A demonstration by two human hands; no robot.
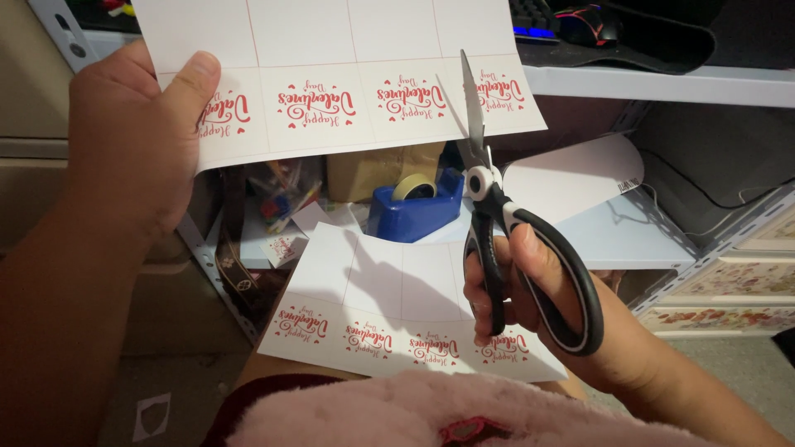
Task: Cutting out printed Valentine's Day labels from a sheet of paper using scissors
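My left hand (pixel 137 132) grips the left edge of a white card sheet (pixel 348 66) printed with red script labels and thin grid lines, held up in front of me. My right hand (pixel 530 285) holds black-and-white scissors (pixel 489 207) by the handles, blades pointing up and almost closed against the sheet's lower right part. A second printed sheet (pixel 389 306) of the same kind lies on my lap, below the scissors.
A blue tape dispenser (pixel 414 207) sits on a lower metal shelf (pixel 613 240) behind the sheets, with a cardboard box and clutter beside it. A keyboard and mouse (pixel 584 21) rest on the upper shelf. Pink fluffy fabric (pixel 397 414) covers my lap. Patterned drawers stand at right.
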